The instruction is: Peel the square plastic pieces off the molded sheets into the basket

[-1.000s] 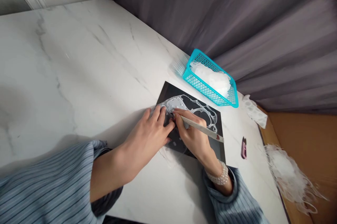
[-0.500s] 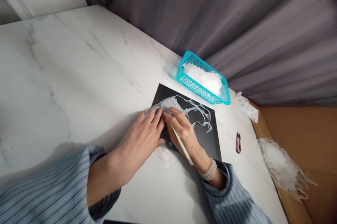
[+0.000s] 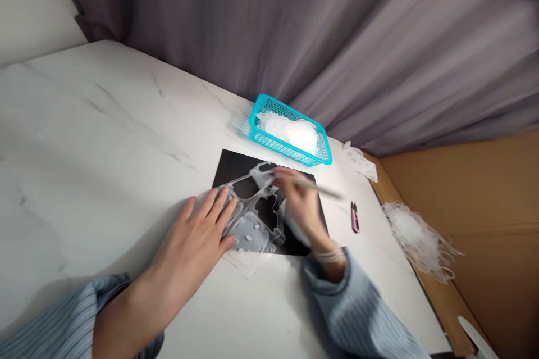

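Note:
Flat on the black mat [image 3: 236, 163] lies a translucent plastic sheet [image 3: 249, 232] with cut-out openings and small white pieces on its lower part. My left hand [image 3: 196, 241] rests with spread fingers on the sheet's left edge. My right hand [image 3: 301, 201], blurred by motion, is over the sheet's upper right. Its fingers are closed round a pale pen-like tool [image 3: 320, 187], whose long end points right. The tip of the tool is hidden by the fingers or blurred.
Behind the mat stands a turquoise basket [image 3: 286, 149] holding white translucent pieces. Pink snips [image 3: 355, 218] lie to the right. Plastic scraps [image 3: 415, 235] hang at the table edge by a cardboard box [image 3: 471, 196]; another translucent piece [image 3: 361, 162] lies near the curtain.
The view has shifted. My right hand has moved away from my left, and the tool has swung from pointing down toward me to pointing right. More of the sheet now shows between my hands.

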{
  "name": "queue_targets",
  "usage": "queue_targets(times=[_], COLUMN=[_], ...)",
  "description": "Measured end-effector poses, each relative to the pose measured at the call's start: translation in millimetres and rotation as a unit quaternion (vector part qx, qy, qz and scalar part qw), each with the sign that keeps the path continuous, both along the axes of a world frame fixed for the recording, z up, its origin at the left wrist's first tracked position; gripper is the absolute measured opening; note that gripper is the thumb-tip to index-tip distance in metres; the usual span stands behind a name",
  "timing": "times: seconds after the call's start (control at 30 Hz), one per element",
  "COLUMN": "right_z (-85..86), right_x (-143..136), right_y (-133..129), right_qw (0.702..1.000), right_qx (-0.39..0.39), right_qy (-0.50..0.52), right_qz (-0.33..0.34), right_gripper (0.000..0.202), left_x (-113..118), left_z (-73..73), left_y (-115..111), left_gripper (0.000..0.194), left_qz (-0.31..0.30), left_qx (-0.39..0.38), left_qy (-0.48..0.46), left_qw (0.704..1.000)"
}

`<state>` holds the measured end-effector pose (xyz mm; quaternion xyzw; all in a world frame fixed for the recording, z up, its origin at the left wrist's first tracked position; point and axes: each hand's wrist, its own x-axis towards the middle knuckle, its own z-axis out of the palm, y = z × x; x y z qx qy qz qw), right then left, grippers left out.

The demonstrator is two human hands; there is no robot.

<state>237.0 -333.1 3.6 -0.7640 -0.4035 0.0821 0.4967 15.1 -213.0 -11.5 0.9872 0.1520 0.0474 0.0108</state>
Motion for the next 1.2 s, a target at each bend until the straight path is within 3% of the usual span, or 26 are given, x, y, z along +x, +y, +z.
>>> queue_targets(times=[0.03, 0.13, 0.2, 0.3, 0.4, 0.5, 0.53, 0.57, 0.6, 0.67, 0.7, 0.73, 0.77, 0.8, 0.83, 0.93, 1.07, 1.2], right_z=[6.3, 23.0, 27.8, 29.3, 36.1, 51.0, 56.5, 61.9, 67.0, 76.1, 79.9, 82.8, 84.5, 84.7, 83.2, 70.4, 52.7, 48.3], right_x=[21.4, 75.7, 90.3, 77.4, 46.6, 14.5, 3.1, -8.8, -21.0, -43.3, -51.7, -57.2, -59.4, -58.5, -54.9, -39.1, -37.8, -55.7], right_y=[-16.0, -63.4, -83.9, -89.1, -69.6, -45.7, -40.0, -36.0, -33.7, -32.4, -32.4, -32.1, -30.8, -28.4, -24.8, -9.7, 7.4, 12.6], right_qw=[0.995, 0.988, 0.985, 0.978, 0.961, 0.944, 0.947, 0.953, 0.962, 0.977, 0.979, 0.977, 0.977, 0.981, 0.987, 0.993, 0.975, 0.968], right_qx=[0.033, 0.033, 0.042, 0.047, 0.075, 0.115, 0.121, 0.122, 0.113, 0.046, 0.003, -0.034, -0.055, -0.060, -0.058, -0.092, -0.141, -0.067], right_qy=[0.075, 0.130, 0.150, 0.181, 0.256, 0.309, 0.299, 0.276, 0.245, 0.177, 0.145, 0.119, 0.096, 0.074, 0.052, 0.019, 0.114, 0.208], right_qz=[-0.055, -0.074, -0.080, -0.086, -0.070, -0.011, 0.009, 0.026, 0.044, 0.106, 0.143, 0.171, 0.182, 0.169, 0.138, 0.075, 0.128, 0.125], right_gripper=[0.025, 0.024, 0.023, 0.018, 0.014, 0.016, 0.016, 0.016, 0.016, 0.018, 0.020, 0.023, 0.024, 0.026, 0.028, 0.035, 0.049, 0.055], left_x=[0.3, 2.2, 3.6, 4.6, 7.3, 15.5, 19.1, 22.8, 26.5, 32.8, 35.1, 36.8, 37.8, 38.3, 38.3, 37.6, 37.4, 37.9], left_z=[0.6, 2.2, 3.5, 8.1, 19.9, 38.2, 44.2, 49.5, 53.5, 56.9, 56.3, 54.5, 51.7, 48.4, 45.0, 36.6, 34.4, 37.0], left_y=[-0.9, -3.5, -3.6, 0.2, 6.3, 8.9, 8.8, 8.3, 7.8, 7.2, 7.3, 7.4, 7.4, 7.3, 7.0, 4.7, 2.1, 0.4], left_gripper=[0.057, 0.058, 0.058, 0.055, 0.045, 0.034, 0.035, 0.037, 0.041, 0.053, 0.057, 0.058, 0.054, 0.047, 0.039, 0.023, 0.019, 0.018], left_qz=[0.002, 0.006, 0.005, -0.013, -0.036, -0.020, 0.002, 0.029, 0.056, 0.085, 0.091, 0.098, 0.108, 0.119, 0.128, 0.122, 0.119, 0.147], left_qx=[0.000, -0.004, -0.011, -0.033, -0.080, -0.238, -0.335, -0.452, -0.576, -0.782, -0.844, -0.880, -0.894, -0.894, -0.885, -0.847, -0.795, -0.755], left_qy=[0.000, 0.000, 0.006, 0.005, -0.032, -0.113, -0.139, -0.155, -0.159, -0.134, -0.119, -0.114, -0.119, -0.128, -0.136, -0.143, -0.153, -0.164], left_qw=[1.000, 1.000, 1.000, 0.999, 0.996, 0.965, 0.932, 0.878, 0.800, 0.603, 0.515, 0.451, 0.419, 0.413, 0.425, 0.497, 0.576, 0.617])
